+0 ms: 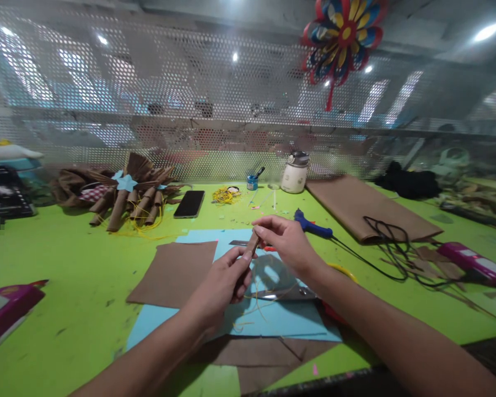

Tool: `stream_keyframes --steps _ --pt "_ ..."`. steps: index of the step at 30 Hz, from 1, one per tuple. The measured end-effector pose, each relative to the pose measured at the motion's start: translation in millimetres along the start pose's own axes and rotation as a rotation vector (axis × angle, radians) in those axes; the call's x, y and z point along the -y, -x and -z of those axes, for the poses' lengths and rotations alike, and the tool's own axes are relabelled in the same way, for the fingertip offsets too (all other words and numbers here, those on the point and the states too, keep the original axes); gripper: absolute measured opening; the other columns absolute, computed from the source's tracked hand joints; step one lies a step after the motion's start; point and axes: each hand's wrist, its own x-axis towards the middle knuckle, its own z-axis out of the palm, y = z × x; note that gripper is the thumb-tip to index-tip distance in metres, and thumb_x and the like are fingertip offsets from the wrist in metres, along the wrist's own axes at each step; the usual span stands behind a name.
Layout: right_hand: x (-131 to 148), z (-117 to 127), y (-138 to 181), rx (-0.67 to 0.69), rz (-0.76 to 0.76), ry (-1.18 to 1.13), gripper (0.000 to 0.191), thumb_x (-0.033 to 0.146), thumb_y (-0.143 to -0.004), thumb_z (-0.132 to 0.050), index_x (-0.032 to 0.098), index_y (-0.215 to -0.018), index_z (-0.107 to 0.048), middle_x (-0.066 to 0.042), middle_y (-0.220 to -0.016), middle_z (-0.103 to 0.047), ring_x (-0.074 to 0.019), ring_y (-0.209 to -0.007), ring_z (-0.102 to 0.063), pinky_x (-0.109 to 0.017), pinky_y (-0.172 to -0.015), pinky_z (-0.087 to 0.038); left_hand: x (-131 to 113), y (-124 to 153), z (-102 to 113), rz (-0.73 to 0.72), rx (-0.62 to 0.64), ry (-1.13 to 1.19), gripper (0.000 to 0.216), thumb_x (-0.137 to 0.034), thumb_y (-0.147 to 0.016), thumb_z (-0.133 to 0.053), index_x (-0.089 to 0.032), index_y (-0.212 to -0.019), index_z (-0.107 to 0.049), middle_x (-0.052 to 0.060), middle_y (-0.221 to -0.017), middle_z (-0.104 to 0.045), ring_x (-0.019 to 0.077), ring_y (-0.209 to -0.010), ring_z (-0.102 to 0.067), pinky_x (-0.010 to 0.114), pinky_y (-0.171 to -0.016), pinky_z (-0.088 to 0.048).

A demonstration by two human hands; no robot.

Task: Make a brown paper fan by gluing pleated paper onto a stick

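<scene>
Noted brown paper [268,351] along near side of blue paper [161,320]. Saw scissors [279,295] lying on the latter, partly hidden. Above, pinching slim brown strip [253,242] between thumb and fingertips: at lower end with left hand [227,274], at upper end with right hand [288,242]. Recorded phone [189,204] and bottle [294,175] farther back.
</scene>
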Motion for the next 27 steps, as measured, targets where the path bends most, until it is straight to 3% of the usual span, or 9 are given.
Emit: stream_keyframes --steps 6,13,18,27 --pt "0.0 -0.6 0.9 0.016 0.019 -0.011 0.025 0.038 -0.075 -0.065 0.015 -0.086 -0.066 0.0 -0.07 -0.062 -0.0114 -0.062 -0.055 -0.026 -0.059 -0.045 -1.1 1.7 -0.4 0.023 -0.004 -0.003 0.025 -0.046 -0.083 -0.052 -0.021 -0.087 -0.048 -0.008 -0.056 -0.039 0.005 -0.044 -0.028 0.017 -0.042 -0.019" --pt "9.4 -8.7 12.7 0.066 0.047 0.231 0.051 0.022 -0.068 -0.07 0.018 -0.117 -0.057 -0.009 -0.11 -0.062 -0.0152 -0.079 -0.06 -0.031 -0.071 -0.05 -2.1 0.7 -0.8 0.014 -0.021 -0.005 0.022 -0.043 -0.085 -0.05 -0.022 -0.085 -0.045 -0.008 -0.054 -0.037 0.0054 -0.044 -0.026 0.019 -0.042 -0.016" --pt "9.7 -6.0 11.4 0.045 0.024 0.197 0.047 0.02 -0.07 -0.065 0.016 -0.116 -0.057 -0.01 -0.11 -0.062 -0.0144 -0.076 -0.061 -0.031 -0.069 -0.052 -3.0 0.6 -1.2 0.03 -0.014 -0.012 0.029 -0.049 -0.085 -0.05 -0.021 -0.081 -0.043 -0.008 -0.055 -0.037 0.0051 -0.045 -0.025 0.019 -0.042 -0.016" --pt "1.3 -0.2 3.8 0.012 0.093 0.106 0.03 0.025 -0.074 -0.063 0.014 -0.102 -0.06 -0.004 -0.09 -0.062 -0.0105 -0.058 -0.061 -0.027 -0.053 -0.053 1.7 -1.2 0.7 0.033 0.025 0.007 0.022 -0.043 -0.086 -0.048 -0.021 -0.086 -0.047 -0.008 -0.052 -0.037 0.0056 -0.043 -0.024 0.02 -0.041 -0.015"
